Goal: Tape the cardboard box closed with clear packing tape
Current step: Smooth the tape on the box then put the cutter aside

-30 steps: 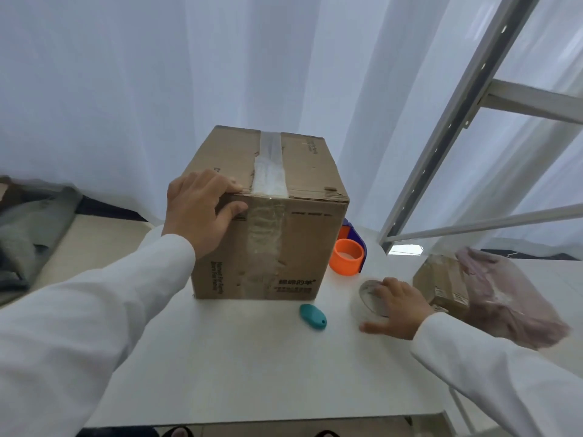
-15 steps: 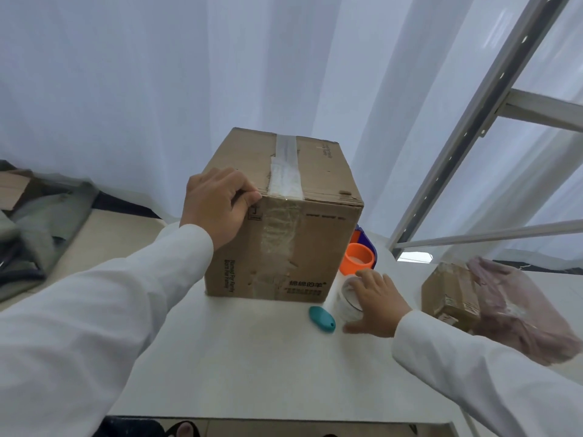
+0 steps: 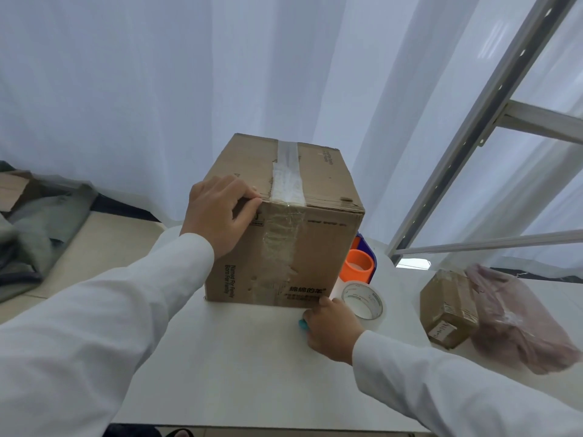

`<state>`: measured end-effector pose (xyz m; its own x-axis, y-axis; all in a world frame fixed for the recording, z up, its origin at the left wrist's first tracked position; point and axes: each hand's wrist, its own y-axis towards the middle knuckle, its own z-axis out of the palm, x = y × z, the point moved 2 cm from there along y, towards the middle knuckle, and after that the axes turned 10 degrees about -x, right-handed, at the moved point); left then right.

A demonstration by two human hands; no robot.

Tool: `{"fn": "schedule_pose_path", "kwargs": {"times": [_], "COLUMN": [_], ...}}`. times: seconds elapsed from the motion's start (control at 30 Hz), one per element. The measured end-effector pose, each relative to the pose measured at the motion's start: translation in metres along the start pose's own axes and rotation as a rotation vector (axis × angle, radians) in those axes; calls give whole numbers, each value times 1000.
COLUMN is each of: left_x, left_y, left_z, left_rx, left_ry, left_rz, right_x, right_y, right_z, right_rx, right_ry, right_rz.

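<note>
The cardboard box [image 3: 315, 244] stands upright on the white table [image 3: 246, 367]. A strip of clear tape [image 3: 287, 178] runs along its top seam and down the front face. My left hand [image 3: 220, 212] grips the box's top front edge at the left, fingers on top and thumb on the front. The roll of clear packing tape [image 3: 363, 300] lies flat by the box's lower right corner. My right hand [image 3: 331, 331] is just left of the roll, fingers curled over a small teal tool [image 3: 303, 324] that is mostly hidden.
An orange tape roll on a blue dispenser [image 3: 359, 264] sits behind the clear roll, against the box's right side. A small taped carton [image 3: 448, 307] and a pinkish plastic bag [image 3: 517, 320] lie at the right. A metal frame [image 3: 473, 127] rises at the right; grey cloth [image 3: 34, 228] lies at the left.
My right hand slid the clear tape roll left toward the box, let it go and came down over the teal tool. My left hand stayed on the box's edge.
</note>
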<state>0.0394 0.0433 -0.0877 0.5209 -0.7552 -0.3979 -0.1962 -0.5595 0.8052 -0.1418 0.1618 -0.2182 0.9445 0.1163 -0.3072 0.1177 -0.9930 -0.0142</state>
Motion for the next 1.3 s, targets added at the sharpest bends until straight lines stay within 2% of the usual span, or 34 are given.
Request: {"fn": "schedule_pose_path", "kwargs": {"times": [0.1,0.17,0.2,0.27,0.37,0.43,0.5,0.63,0.9,0.97,1.0,1.07,1.1,1.13,1.2,1.3], "left_x": [8,18,25,34,36,32,28,23,13,6,3,-8,-14,-21,-33,-44], "left_y": [-7,-10,-11,-13,-19,-23,-24,-27,-34,-29,-25,-15,-11,-8,-7,-14], "left_z": [-2,-5,-6,-10,-9,-7,-7,-9,-21,-25,-28,-34,-33,-30,-18,9], "left_rx": [15,6,-9,-5,109,193,210,185,131,39,-38,-141,-148,-128,-38,122], "left_ry": [49,72,54,-57,-278,-330,-327,-320,-314,-265,-199,-45,20,85,204,372], "left_rz": [15,-28,-99,-357,-694,-776,-816,-847,-844,-775,-683,-387,-188,19,329,510], "right_x": [-15,-35,-45,-64,-82,-83,-74,-55,-48,-52,-56,-71,-80,-89,-102,-104], "right_y": [-4,-9,-12,-17,-22,-18,-12,-6,-23,-27,-28,-31,-34,-36,-41,-35], "right_z": [-20,-30,-32,-36,-48,-54,-61,-72,-67,-69,-70,-79,-87,-96,-114,-142], "right_rx": [-58,-23,-11,-43,-157,-128,-75,-159,-207,-113,-40,31,-5,-95,-400,-868], "right_ry": [329,578,716,909,999,1070,1123,1284,1079,962,884,777,761,781,928,1107], "right_rz": [134,325,434,627,793,788,728,742,687,642,626,623,626,637,690,695]}}
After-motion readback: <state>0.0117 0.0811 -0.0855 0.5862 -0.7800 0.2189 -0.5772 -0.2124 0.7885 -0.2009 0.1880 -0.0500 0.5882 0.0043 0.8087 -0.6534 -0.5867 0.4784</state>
